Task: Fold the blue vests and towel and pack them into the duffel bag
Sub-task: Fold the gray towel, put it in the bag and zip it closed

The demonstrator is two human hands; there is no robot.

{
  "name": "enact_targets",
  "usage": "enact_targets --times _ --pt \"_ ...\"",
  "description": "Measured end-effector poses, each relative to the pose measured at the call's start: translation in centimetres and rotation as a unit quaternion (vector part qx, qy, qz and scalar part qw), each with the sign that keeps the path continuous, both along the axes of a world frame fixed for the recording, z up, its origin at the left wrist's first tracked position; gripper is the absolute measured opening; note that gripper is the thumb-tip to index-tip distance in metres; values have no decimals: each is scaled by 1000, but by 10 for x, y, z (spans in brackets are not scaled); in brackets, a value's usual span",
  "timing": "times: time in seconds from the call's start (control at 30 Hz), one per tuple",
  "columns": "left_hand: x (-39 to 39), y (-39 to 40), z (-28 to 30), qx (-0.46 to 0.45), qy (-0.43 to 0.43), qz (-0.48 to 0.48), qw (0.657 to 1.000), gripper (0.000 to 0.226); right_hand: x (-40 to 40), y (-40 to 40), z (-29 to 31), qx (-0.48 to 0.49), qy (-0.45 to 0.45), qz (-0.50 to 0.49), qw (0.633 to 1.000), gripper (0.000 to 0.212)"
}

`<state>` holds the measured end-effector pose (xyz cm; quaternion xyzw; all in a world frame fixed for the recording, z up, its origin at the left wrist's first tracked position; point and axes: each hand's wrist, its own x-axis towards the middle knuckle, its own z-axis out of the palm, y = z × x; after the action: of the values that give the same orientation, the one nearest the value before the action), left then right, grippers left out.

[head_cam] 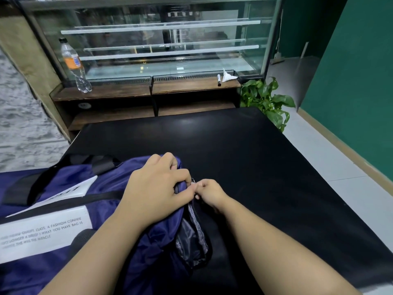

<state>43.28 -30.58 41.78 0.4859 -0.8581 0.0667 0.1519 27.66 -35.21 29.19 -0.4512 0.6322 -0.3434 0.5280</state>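
A navy duffel bag (70,201) with black straps and white printed panels lies at the front left of the black table (265,167). My left hand (155,188) grips the bag's fabric at its right end. My right hand (209,193) pinches the small metal zipper pull (193,182) right beside the left fingers. Below the hands the end pocket gapes open along its zipper, showing grey lining (192,237). No vests or towel are visible.
Behind the table stands a glass display case (161,39) on a wooden shelf, with a plastic bottle (73,64), a marker (219,79) and crumpled paper (227,76). A leafy plant (268,99) sits at the table's far right corner. Tiled floor runs along the right.
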Motion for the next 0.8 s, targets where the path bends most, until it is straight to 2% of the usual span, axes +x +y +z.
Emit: enact_targets --times 0.1,0.3,0.43,0.53,0.6,0.67,0.8 --pt "0 -2 -1 -5 16 -3 1000 36 -6 -1 9 7 -56 -28 998 33" --pt "0 -6 -4 -1 40 -1 999 36 -11 -9 41 -53 -26 -30 998 32" --pt "-1 -8 -3 7 36 4 999 43 -11 -5 77 -120 58 15 991 31" --pt "-1 -8 -1 18 46 5 999 46 -12 1 97 -190 150 44 969 32" --pt "0 -7 1 29 32 8 999 59 -13 8 104 -224 203 54 952 31" --pt "1 -8 2 40 5 22 999 70 -15 15 108 -247 226 58 941 28" --pt "-1 -5 6 83 17 40 996 67 -18 29 110 -285 232 51 929 25"
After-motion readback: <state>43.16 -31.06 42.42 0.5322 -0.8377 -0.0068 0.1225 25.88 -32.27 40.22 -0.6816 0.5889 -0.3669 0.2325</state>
